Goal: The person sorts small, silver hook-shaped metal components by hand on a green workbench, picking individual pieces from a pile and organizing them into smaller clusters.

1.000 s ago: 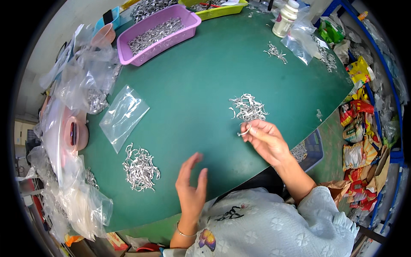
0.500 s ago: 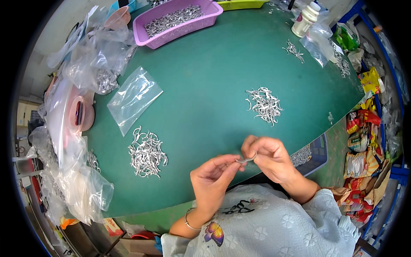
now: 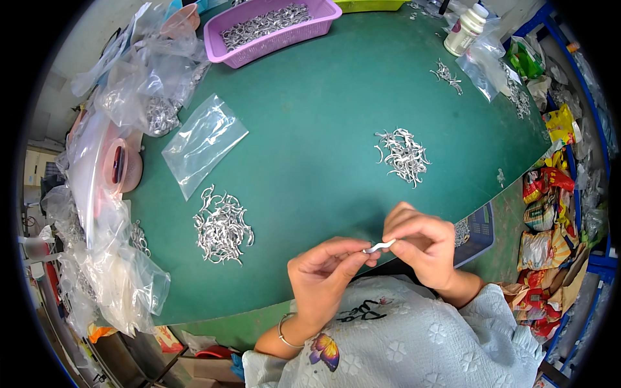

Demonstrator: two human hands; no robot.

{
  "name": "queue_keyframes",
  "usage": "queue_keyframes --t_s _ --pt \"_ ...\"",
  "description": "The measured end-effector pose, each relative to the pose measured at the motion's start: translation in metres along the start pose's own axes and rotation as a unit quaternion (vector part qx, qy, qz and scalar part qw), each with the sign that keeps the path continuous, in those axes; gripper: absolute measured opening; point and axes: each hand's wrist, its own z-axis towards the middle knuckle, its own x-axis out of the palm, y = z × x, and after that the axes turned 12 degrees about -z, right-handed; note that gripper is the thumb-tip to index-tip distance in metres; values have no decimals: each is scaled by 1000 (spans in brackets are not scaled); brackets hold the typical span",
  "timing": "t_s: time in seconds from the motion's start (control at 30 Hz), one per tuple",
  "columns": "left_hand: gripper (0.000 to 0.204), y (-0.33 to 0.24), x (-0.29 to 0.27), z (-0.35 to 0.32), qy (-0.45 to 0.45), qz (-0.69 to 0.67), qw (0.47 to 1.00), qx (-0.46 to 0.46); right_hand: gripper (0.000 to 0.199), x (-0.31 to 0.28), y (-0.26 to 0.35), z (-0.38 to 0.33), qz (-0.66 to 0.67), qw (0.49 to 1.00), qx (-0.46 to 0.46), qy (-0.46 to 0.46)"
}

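Observation:
Between my two hands, near the table's front edge, is a small wavy silver metal piece. My left hand pinches its left end between thumb and fingers. The fingertips of my right hand are closed on its right end. Beyond my right hand lies a loose pile of similar curved silver pieces on the green table. A larger pile of curved silver pieces lies to the left of my left hand.
A purple basket of silver pieces stands at the back. A flat clear bag lies left of centre, with bulky plastic bags along the left edge. A white bottle stands back right. A blue-grey crate sits below the table edge.
My right hand has moved slightly right and turned. The metal piece has shifted right with its angle changed, and it now looks brighter. Both hands still hold it.

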Motion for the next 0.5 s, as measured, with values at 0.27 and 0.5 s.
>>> queue_keyframes --t_s 0.27,0.5 --pt "15 -3 1 0 34 26 998 38 30 -7 13 2 -358 888 -286 -40" --pt "16 -8 3 -1 52 57 996 51 29 -12 17 -3 -411 845 -341 -11"
